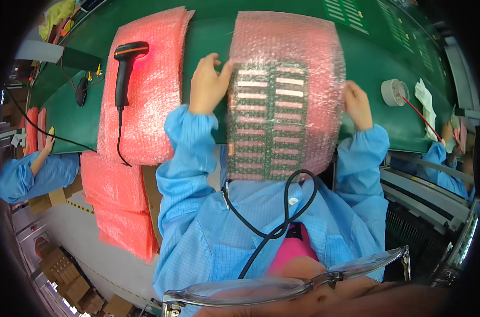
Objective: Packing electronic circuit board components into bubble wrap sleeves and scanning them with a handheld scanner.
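In front of me, a pink bubble-wrap bag (pixel 324 47) lies partly on the table with its near end against my body. Through its clear film shows a green circuit board panel (pixel 271 119) with two columns of pale rectangles. My left hand (pixel 210 84) is at the bag's left edge, thumb and fingers apart, the thumb close to the film. At the right edge, my right hand (pixel 358 104) has its fingers curled against the bag's border, seeming to pinch it.
A black-and-orange barcode scanner (pixel 124 74) lies glowing red on a stack of pink bubble bags (pixel 158 100) to the left. More bags (pixel 118 185) hang below it. At right stand a round white container (pixel 392 92) and a white cloth (pixel 426 108). Co-workers' sleeves (pixel 44 171) show at both sides.
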Motion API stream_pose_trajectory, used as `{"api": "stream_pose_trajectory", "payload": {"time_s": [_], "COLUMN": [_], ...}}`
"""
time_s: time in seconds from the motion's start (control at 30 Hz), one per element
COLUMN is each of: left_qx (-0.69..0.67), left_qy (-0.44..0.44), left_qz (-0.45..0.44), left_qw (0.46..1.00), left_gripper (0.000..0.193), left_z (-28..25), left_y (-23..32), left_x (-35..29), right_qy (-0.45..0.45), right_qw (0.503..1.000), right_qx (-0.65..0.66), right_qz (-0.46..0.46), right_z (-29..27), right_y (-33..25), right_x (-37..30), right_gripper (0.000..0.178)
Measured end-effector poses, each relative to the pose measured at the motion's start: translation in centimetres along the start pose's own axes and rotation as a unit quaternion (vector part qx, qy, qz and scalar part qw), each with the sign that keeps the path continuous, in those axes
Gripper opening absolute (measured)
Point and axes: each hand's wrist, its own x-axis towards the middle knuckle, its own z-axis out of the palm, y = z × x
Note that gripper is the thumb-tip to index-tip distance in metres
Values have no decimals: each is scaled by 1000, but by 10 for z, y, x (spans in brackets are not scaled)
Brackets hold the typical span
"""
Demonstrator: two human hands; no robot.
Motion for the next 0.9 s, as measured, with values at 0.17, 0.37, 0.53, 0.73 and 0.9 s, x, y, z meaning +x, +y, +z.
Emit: {"api": "stream_pose_trajectory", "payload": {"time_s": [0.17, 0.37, 0.53, 0.73, 0.9], "left_qx": [-143, -456, -592, -433, -383], "left_qy": [-120, -161, -210, -312, -281], "left_qz": [-92, -138, -233, -197, -101], "left_qw": [978, 864, 743, 822, 874], "left_gripper": [32, 13, 27, 27, 13], "left_z": [35, 28, 21, 20, 7], "left_y": [-21, -18, 8, -4, -16], "left_x": [33, 33, 37, 42, 39], "right_qy": [176, 192, 164, 35, 72], "right_qw": [954, 977, 920, 964, 959], "right_qx": [226, 79, 355, 257, 265], "right_qz": [93, 44, 39, 60, -75], "right_z": [-5, -3, -4, -16, -16], "right_y": [-1, -12, -39, -22, -3], "right_x": [43, 49, 48, 60, 67], "right_gripper": [44, 14, 30, 25, 12]}}
